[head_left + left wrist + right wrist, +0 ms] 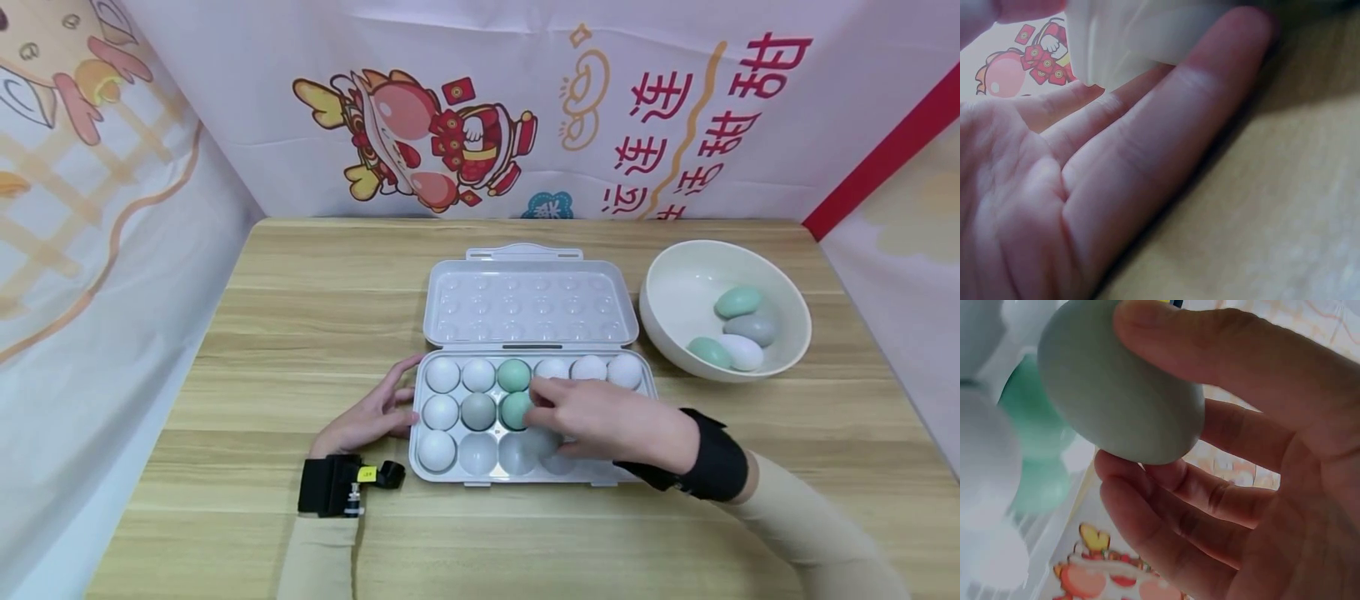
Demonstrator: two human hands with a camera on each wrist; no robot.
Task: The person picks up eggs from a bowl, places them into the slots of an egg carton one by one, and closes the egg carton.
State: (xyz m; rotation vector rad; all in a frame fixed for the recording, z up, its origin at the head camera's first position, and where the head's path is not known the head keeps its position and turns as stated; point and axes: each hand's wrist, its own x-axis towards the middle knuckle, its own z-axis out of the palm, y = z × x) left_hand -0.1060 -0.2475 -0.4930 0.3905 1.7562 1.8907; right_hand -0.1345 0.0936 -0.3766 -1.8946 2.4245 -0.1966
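A pale grey egg (1122,387) is gripped between the thumb and fingers of my right hand (611,421), over the front row of a white egg box (422,467). Left of that hand, a green egg (514,411) sits in the middle row beside a grey egg (478,411). Another green egg (513,375) is in the back row among white eggs (442,375). My left hand (371,417) rests against the box's left side with its fingers extended; in the left wrist view its fingers (1141,144) lie along the box wall. The right hand hides part of the front and middle rows.
The box's translucent lid (528,304) lies folded back behind it. A cream bowl (675,333) with several green, grey and white eggs stands at the back right of the wooden table (315,308). A printed cloth (262,100) hangs behind the table.
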